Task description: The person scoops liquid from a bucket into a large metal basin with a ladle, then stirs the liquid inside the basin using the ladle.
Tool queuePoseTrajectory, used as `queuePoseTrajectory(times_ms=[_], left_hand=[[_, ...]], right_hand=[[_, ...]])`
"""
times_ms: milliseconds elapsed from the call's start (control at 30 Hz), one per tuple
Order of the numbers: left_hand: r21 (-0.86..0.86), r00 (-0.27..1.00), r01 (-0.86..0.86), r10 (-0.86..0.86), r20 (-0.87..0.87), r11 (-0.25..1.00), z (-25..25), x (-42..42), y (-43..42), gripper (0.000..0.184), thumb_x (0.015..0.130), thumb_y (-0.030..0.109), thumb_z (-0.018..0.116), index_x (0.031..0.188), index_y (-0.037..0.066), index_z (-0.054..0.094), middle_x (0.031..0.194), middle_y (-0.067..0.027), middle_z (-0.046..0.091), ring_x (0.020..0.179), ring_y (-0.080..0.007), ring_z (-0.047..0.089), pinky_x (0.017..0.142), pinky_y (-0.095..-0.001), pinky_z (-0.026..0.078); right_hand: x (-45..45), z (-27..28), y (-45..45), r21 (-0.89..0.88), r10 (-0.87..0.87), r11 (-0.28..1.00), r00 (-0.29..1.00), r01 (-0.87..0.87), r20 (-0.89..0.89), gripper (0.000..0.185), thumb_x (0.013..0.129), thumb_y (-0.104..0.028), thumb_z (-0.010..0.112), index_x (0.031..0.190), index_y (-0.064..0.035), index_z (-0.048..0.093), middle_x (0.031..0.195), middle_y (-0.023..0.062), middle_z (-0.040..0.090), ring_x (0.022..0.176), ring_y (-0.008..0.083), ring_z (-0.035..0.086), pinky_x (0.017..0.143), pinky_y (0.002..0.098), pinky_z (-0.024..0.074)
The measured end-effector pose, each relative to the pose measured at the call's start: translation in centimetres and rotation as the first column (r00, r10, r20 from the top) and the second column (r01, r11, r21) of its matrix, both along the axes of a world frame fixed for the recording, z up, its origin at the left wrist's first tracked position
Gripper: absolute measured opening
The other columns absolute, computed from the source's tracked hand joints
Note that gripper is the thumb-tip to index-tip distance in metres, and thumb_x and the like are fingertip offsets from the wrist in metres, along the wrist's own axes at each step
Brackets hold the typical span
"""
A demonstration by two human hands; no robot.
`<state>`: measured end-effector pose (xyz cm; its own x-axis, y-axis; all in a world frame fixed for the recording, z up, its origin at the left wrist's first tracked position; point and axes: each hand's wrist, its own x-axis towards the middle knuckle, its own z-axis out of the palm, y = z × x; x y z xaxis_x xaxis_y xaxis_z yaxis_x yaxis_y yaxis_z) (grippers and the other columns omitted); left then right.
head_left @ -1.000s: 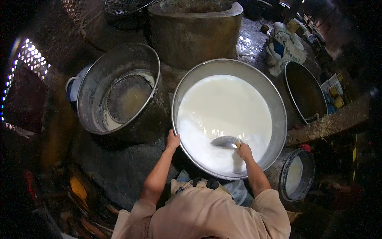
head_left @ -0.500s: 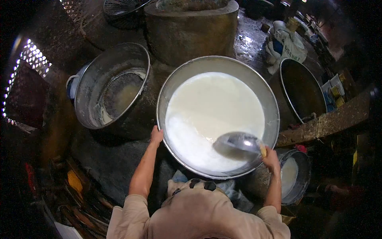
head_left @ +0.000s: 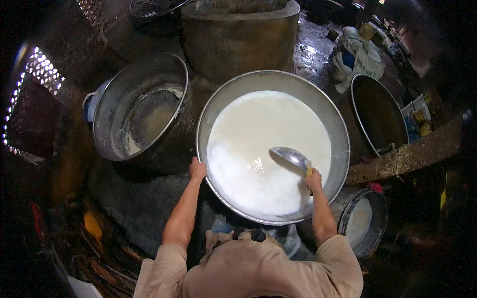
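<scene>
A large round metal vat (head_left: 340, 144) stands in front of me, holding milky white liquid (head_left: 268, 124) with paler foam along its near and left side. My left hand (head_left: 198, 169) grips the vat's rim on the left, fingers wrapped over the edge. In my right hand (head_left: 313, 181) is the yellowish handle of a metal ladle (head_left: 292, 158), a wide bowl-shaped scoop. The ladle is tilted over the right middle of the liquid; its lower edge is at or near the surface, and I cannot tell if it touches.
A second metal vat (head_left: 112, 119) with residue inside stands at left, a dark-mouthed vat (head_left: 380, 116) at right. A smaller bucket (head_left: 380, 218) with whitish contents sits near right. Behind is a big cylindrical tub (head_left: 238, 47); sacks (head_left: 367, 62) lie farther back. A wooden beam (head_left: 417, 154) runs at right.
My right hand has moved the ladle left and away from me, from near the vat's right rim toward the middle. My left hand stays on the rim.
</scene>
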<state>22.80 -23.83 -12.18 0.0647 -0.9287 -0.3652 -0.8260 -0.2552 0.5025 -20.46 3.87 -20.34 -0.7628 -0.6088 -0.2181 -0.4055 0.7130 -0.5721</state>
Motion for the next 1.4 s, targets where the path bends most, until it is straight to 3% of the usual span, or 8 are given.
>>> queuePoseTrajectory(times_ms=[100, 233, 400, 600, 833, 1067, 1167, 1400], left_hand=[[-0.011, 0.997, 0.057, -0.056, 0.052, 0.998, -0.5, 0.1, -0.3, 0.035, 0.077, 0.014, 0.052, 0.109, 0.0, 0.045, 0.103, -0.029, 0.056, 0.097, -0.0431, 0.054, 0.086, -0.048, 0.042], [-0.073, 0.997, 0.03, -0.035, -0.066, 0.997, -1.2, 0.1, -0.1, 0.037, 0.074, 0.011, 0.05, 0.108, -0.001, 0.044, 0.099, -0.0311, 0.056, 0.095, -0.0455, 0.054, 0.086, -0.0477, 0.042], [0.063, 0.997, -0.012, 0.018, -0.081, 0.998, -2.3, 0.0, -0.6, 0.039, 0.079, 0.019, 0.054, 0.112, 0.002, 0.04, 0.107, -0.0283, 0.054, 0.101, -0.043, 0.052, 0.09, -0.0491, 0.038], [0.164, 0.992, 0.069, -0.051, -0.116, 0.984, 1.8, 0.1, -0.2, 0.044, 0.079, 0.015, 0.055, 0.115, -0.003, 0.038, 0.107, -0.0265, 0.055, 0.103, -0.0385, 0.054, 0.089, -0.0451, 0.041], [0.24, 0.962, 0.116, -0.048, -0.27, 0.964, 3.5, 0.9, -0.2, 0.043, 0.078, 0.01, 0.056, 0.114, -0.003, 0.037, 0.107, -0.0209, 0.057, 0.101, -0.0377, 0.054, 0.091, -0.0458, 0.04], [0.077, 0.944, 0.185, -0.155, -0.292, 0.98, -9.0, -0.5, -1.8, 0.045, 0.078, 0.012, 0.055, 0.114, -0.006, 0.036, 0.105, -0.0277, 0.054, 0.102, -0.0401, 0.053, 0.093, -0.0472, 0.038], [0.175, 0.916, 0.107, -0.029, -0.399, 0.979, -0.1, 0.9, -0.7, 0.046, 0.078, 0.012, 0.053, 0.115, -0.008, 0.035, 0.106, -0.0316, 0.052, 0.102, -0.0416, 0.052, 0.092, -0.0456, 0.04], [0.04, 0.94, 0.117, -0.097, -0.328, 0.992, -1.9, 0.8, -0.6, 0.045, 0.079, 0.015, 0.052, 0.113, -0.01, 0.037, 0.108, -0.0316, 0.052, 0.106, -0.0426, 0.049, 0.091, -0.0466, 0.04]], right_hand=[[3.3, -0.3, -0.2, 0.062, 0.067, 0.996, 0.997, -0.064, -0.05, 0.028, 0.066, -0.01, 0.058, 0.093, -0.0011, 0.058, 0.073, 0.0173, 0.064, 0.059, 0.0269, 0.064, 0.056, 0.0368, 0.0522], [9.9, 5.8, -1.9, 0.163, -0.004, 0.986, 0.978, -0.03, 0.206, 0.029, 0.068, -0.011, 0.057, 0.095, -0.0007, 0.059, 0.074, 0.0185, 0.064, 0.065, 0.0298, 0.064, 0.06, 0.0378, 0.0524], [15.3, 3.7, -1.7, 0.086, 0.039, 0.994, 0.958, -0.066, 0.283, 0.029, 0.065, -0.006, 0.06, 0.092, 0.0002, 0.058, 0.065, 0.0136, 0.061, 0.045, 0.02, 0.058, 0.04, 0.0341, 0.0483], [22.4, 10.0, -3.0, 0.254, -0.033, 0.964, 0.917, -0.075, 0.399, 0.033, 0.066, -0.009, 0.059, 0.098, -0.0018, 0.058, 0.069, 0.0152, 0.062, 0.049, 0.022, 0.059, 0.042, 0.0326, 0.0488], [24.4, 12.7, 0.0, 0.366, 0.097, 0.906, 0.945, -0.214, 0.312, 0.038, 0.062, -0.016, 0.062, 0.097, -0.0026, 0.061, 0.087, 0.0176, 0.065, 0.079, 0.0298, 0.063, 0.07, 0.0383, 0.0503], [23.4, 22.5, 3.8, 0.386, 0.142, 0.88, 0.929, -0.277, 0.342, 0.04, 0.069, -0.016, 0.06, 0.107, -0.0043, 0.059, 0.087, 0.0164, 0.065, 0.076, 0.0268, 0.063, 0.068, 0.0379, 0.0488], [22.6, 29.2, 4.8, 0.419, 0.247, 0.846, 0.938, -0.331, 0.242, 0.041, 0.066, -0.006, 0.057, 0.106, -0.0021, 0.058, 0.083, 0.0108, 0.064, 0.071, 0.0199, 0.059, 0.064, 0.0335, 0.0468], [24.4, 45.1, 11.7, 0.556, 0.273, 0.798, 0.962, -0.232, 0.009, 0.048, 0.057, -0.005, 0.061, 0.105, -0.005, 0.058, 0.085, 0.0172, 0.064, 0.077, 0.0302, 0.063, 0.071, 0.0371, 0.0493]])
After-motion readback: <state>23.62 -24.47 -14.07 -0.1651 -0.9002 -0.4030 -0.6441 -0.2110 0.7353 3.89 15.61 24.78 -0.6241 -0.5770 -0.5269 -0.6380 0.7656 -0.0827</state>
